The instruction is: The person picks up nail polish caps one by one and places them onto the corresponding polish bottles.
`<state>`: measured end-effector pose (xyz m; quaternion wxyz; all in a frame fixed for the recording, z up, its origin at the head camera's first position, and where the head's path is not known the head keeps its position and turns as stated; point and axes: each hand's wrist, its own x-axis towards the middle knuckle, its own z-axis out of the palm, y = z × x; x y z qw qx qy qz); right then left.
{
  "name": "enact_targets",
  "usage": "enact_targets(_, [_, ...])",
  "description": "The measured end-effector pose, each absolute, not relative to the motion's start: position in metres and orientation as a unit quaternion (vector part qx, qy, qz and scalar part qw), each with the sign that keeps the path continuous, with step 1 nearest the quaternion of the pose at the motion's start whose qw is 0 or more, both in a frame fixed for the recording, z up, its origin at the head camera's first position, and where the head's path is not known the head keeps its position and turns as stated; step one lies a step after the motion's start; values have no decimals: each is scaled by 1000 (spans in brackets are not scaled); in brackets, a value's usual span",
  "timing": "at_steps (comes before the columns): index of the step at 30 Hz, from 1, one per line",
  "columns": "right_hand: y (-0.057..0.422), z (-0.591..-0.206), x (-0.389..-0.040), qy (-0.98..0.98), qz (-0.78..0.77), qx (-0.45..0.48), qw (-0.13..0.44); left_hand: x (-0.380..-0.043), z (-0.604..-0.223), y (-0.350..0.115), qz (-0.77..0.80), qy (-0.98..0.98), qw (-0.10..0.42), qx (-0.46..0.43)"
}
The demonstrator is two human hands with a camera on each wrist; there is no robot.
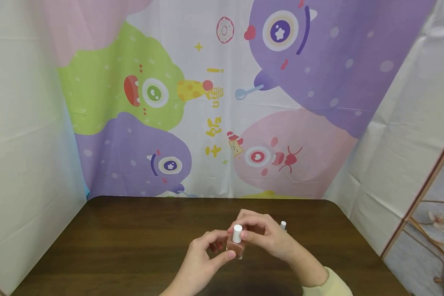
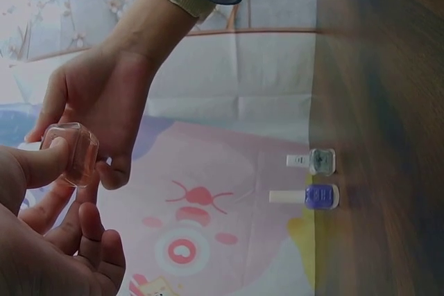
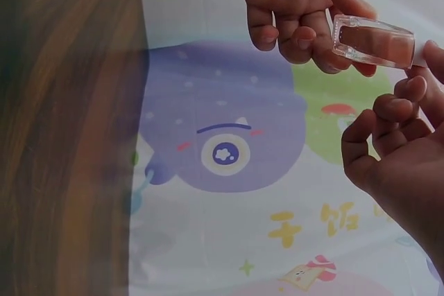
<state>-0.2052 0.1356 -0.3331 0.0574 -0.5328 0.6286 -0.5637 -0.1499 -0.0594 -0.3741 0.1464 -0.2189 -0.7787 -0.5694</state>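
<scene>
A square glass nail polish bottle [image 1: 235,248], brownish pink with a white cap [image 1: 237,233], is held above the table, cap upward. My left hand [image 1: 202,258] grips the glass body between thumb and fingers. At the cap, my right hand [image 1: 271,236] pinches with thumb and fingertips. The right wrist view shows the clear base of the nail polish bottle [image 3: 378,42] between the two hands. The cap is on the bottle; whether it is loosened I cannot tell.
Two more nail polish bottles stand on the dark wooden table [image 1: 133,246]: a purple one [image 2: 321,197] and a greyish one [image 2: 322,162], both white-capped. In the head view my right hand mostly hides them. A cartoon-printed curtain [image 1: 222,176] hangs behind the table's far edge.
</scene>
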Motion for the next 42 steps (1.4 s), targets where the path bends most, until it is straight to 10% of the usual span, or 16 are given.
enact_targets(42, [129, -339, -201, 699, -549, -454, -56, -147, -373, -54, -569, -793, 150, -156])
